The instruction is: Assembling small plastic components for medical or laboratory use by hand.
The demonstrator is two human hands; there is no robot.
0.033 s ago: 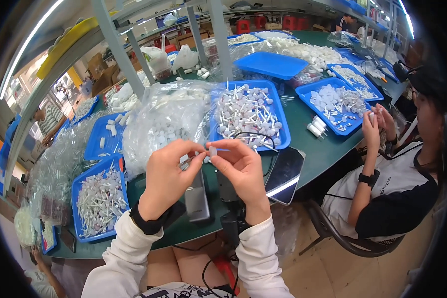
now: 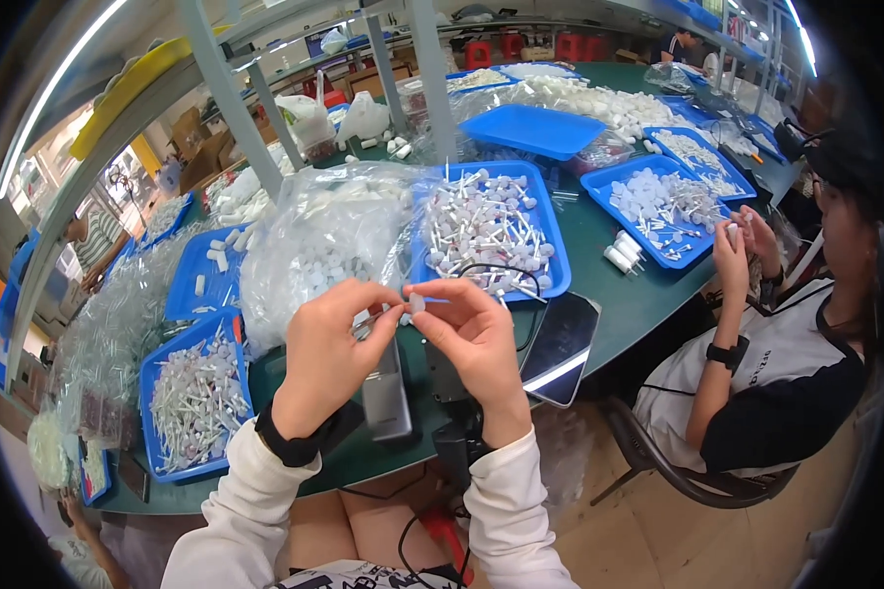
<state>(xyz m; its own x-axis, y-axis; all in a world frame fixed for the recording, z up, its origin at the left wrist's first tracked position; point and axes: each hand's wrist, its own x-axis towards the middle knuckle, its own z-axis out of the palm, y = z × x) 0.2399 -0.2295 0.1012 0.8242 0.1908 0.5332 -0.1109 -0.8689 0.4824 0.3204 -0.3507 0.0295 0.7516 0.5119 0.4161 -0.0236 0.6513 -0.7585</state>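
My left hand [image 2: 334, 344] and my right hand [image 2: 473, 334] meet fingertip to fingertip over the green table. Between the thumb and index finger of the right hand is a small translucent white round cap [image 2: 416, 302]. The left thumb and index finger are closed in a pinch against its side; a thin piece seems to show between them, too small to name. Just beyond my hands, a blue tray [image 2: 563, 257] holds many white sticks with round translucent heads. A similar blue tray [image 2: 150, 417] of such pieces is at the left.
Below my hands lie a grey phone-like device [image 2: 388, 398] and a black cable. A dark phone [image 2: 562, 348] rests to the right. Clear plastic bags [image 2: 339, 211] cover the middle left. A co-worker [image 2: 756, 383] sits at the right beside another blue tray [image 2: 673, 260]. Metal posts [image 2: 228, 98] rise behind.
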